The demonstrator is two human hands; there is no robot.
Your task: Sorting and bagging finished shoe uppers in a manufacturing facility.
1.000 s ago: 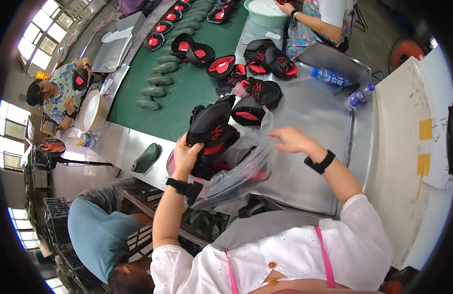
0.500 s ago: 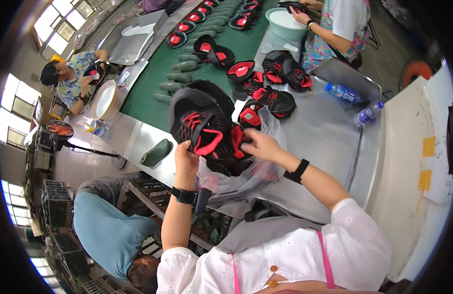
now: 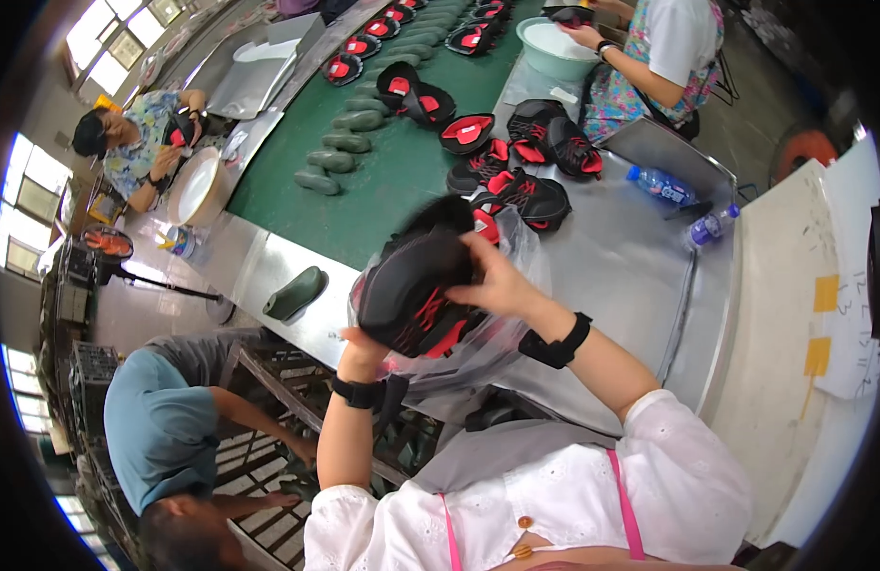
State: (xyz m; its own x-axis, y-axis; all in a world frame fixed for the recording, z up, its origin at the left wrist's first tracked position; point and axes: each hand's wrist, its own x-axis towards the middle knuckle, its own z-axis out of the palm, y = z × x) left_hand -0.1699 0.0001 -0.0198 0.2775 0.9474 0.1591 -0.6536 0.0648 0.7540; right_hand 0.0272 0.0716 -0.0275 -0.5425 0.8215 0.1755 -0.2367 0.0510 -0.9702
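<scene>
A black shoe upper (image 3: 416,295) with red lacing and lining is held in front of me, over a clear plastic bag (image 3: 521,262). My left hand (image 3: 365,349) is closed on its near left edge. On its right side, my right hand (image 3: 500,282) grips it with thumb and fingers. Just beyond it, another dark piece (image 3: 442,217) is smeared by motion, and I cannot tell whether I hold that too. Several more black-and-red uppers (image 3: 525,197) lie past my right hand on the metal tabletop (image 3: 611,295). A green shoe last (image 3: 295,293) rests to the left of my left hand.
Rows of green lasts (image 3: 346,143) and uppers line the green belt (image 3: 278,205) ahead. Two bottles (image 3: 713,226) lie at the right. Co-workers sit at the far left and far right by basins (image 3: 559,48). Another person (image 3: 159,419) bends over a rack (image 3: 278,390) at lower left.
The upper has been tipped over, so its black outside now faces me. My right hand has moved up a little. The bending person has shifted left, arms now reaching to the rack.
</scene>
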